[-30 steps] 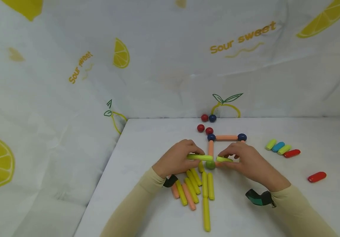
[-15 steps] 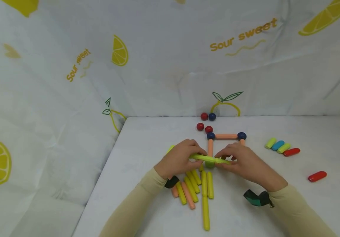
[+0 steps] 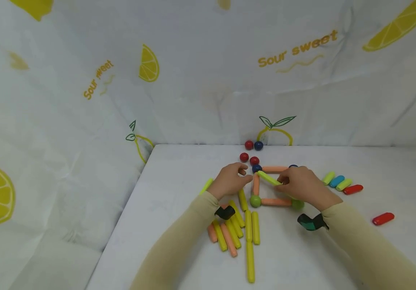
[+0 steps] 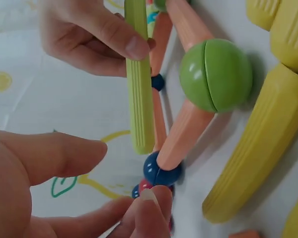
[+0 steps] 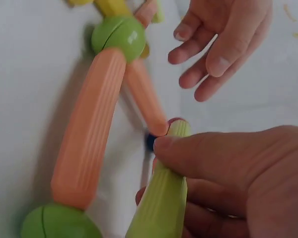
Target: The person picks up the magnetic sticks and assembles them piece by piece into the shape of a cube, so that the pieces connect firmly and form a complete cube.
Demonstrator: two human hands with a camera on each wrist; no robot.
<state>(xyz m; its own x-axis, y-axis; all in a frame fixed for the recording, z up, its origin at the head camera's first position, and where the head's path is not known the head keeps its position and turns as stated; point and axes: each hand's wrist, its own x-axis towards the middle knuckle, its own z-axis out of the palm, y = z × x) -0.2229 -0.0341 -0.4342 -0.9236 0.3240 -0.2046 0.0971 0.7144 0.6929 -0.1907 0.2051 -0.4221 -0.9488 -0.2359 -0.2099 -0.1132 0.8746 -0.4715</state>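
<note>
My right hand (image 3: 303, 186) pinches a light green magnetic rod (image 4: 141, 104) between thumb and fingers, above a square frame of orange rods. Part of the rod is covered by the thumb, so I cannot tell if it is one piece or two end to end. The frame has green balls (image 3: 255, 201) at its near corners and dark blue balls (image 3: 256, 168) at its far ones; an orange rod (image 5: 87, 134) joins the green balls. My left hand (image 3: 231, 180) holds nothing, its fingers apart and loosely bent, left of the frame.
Yellow rods (image 3: 250, 262) and orange rods (image 3: 228, 240) lie in front of and below the left hand. Loose red balls (image 3: 244, 157) sit behind the frame. Short green, blue and red rods (image 3: 353, 189) lie at the right, with a red one (image 3: 383, 218) nearer.
Both hands brought light green rods together end to end. Then the left hand let go and drew away, while the right hand kept hold and tilted the rod over the frame.
</note>
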